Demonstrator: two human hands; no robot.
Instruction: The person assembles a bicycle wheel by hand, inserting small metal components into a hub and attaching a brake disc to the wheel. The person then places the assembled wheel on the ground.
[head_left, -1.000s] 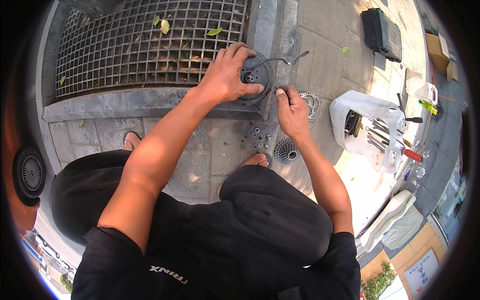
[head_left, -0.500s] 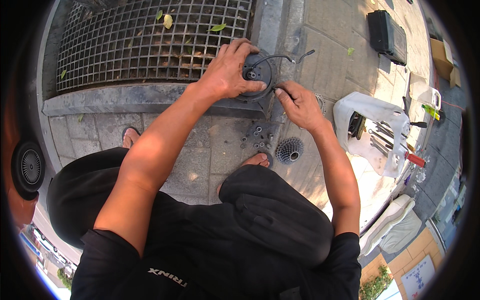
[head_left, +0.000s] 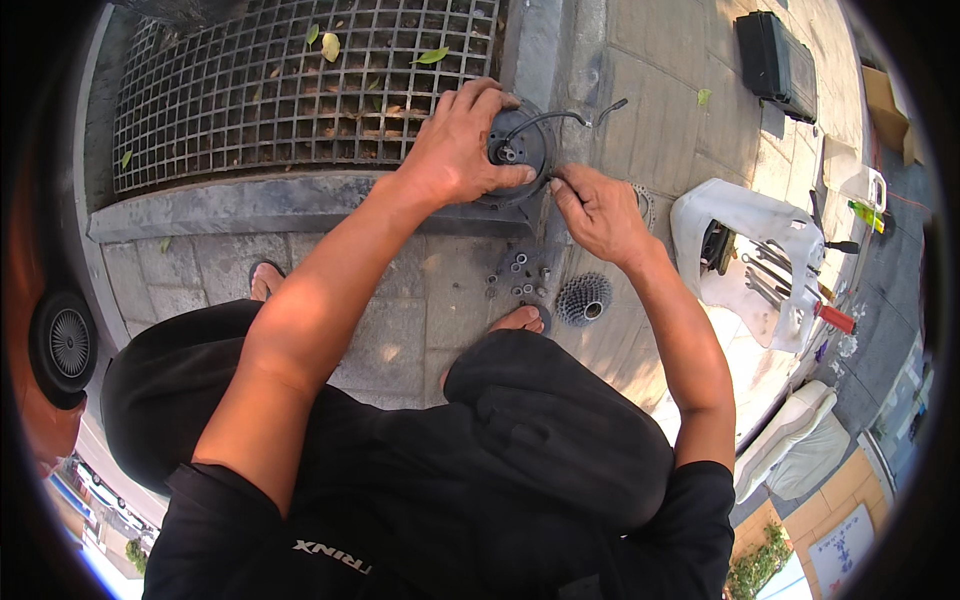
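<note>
A round, dark hub motor (head_left: 538, 150) rests at the corner of the stone kerb, its axle stub upward. From its middle a black cable (head_left: 545, 116) bends off to the right. My left hand (head_left: 455, 145) is clamped over the motor's left side, thumb across the face and fingers on the far rim. At the right rim my right hand (head_left: 604, 212) is closed in a pinch; whatever lies between its fingertips is too small to make out. On the paving nearer to me are several loose nuts (head_left: 519, 266) and a bicycle cassette (head_left: 583, 300).
Metal grating (head_left: 300, 90) lies beyond the kerb (head_left: 300, 200). Behind my right hand a toothed metal ring (head_left: 645, 207) partly shows. To the right are a white plastic tray (head_left: 695, 205) of tools, a red-handled tool (head_left: 834, 318) and a black case (head_left: 775, 65). A car wheel (head_left: 67, 340) stands left.
Both hands keep nearly the same places on the motor. My right fingertips have shifted very slightly at its rim. The whole view has moved a little.
</note>
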